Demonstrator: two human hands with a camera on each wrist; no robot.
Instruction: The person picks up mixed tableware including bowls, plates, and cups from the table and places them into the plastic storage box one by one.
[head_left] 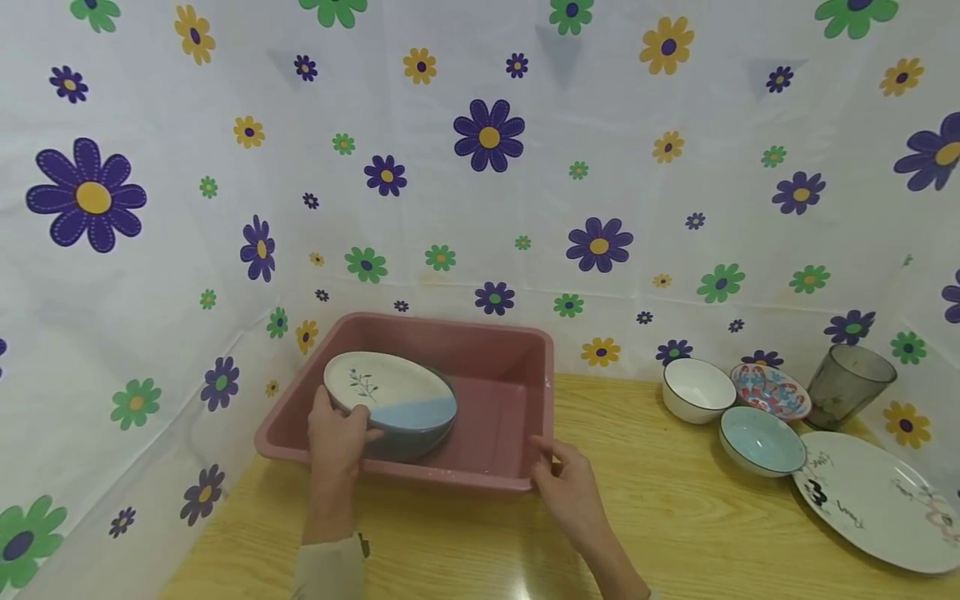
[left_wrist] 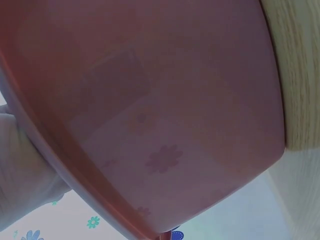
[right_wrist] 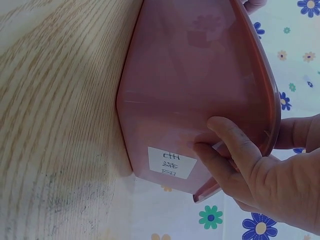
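Observation:
A pink plastic tub (head_left: 510, 346) stands at the back left of the wooden table. Inside it a cream and blue bowl (head_left: 390, 392) is tilted up, and my left hand (head_left: 339, 429) grips its near rim with the thumb on the inner face. My right hand (head_left: 558, 467) grips the tub's front right corner; in the right wrist view the fingers (right_wrist: 227, 150) curl under the tub's rim (right_wrist: 260, 95), with the thumb on the other side. The left wrist view shows only the tub's outer wall (left_wrist: 165, 115) close up.
On the right of the table stand a white bowl (head_left: 697, 389), a patterned red and blue bowl (head_left: 771, 390), a light blue bowl (head_left: 762, 439), a dark glass tumbler (head_left: 849, 385) and a large white plate (head_left: 881, 500). A flowered sheet hangs behind and to the left.

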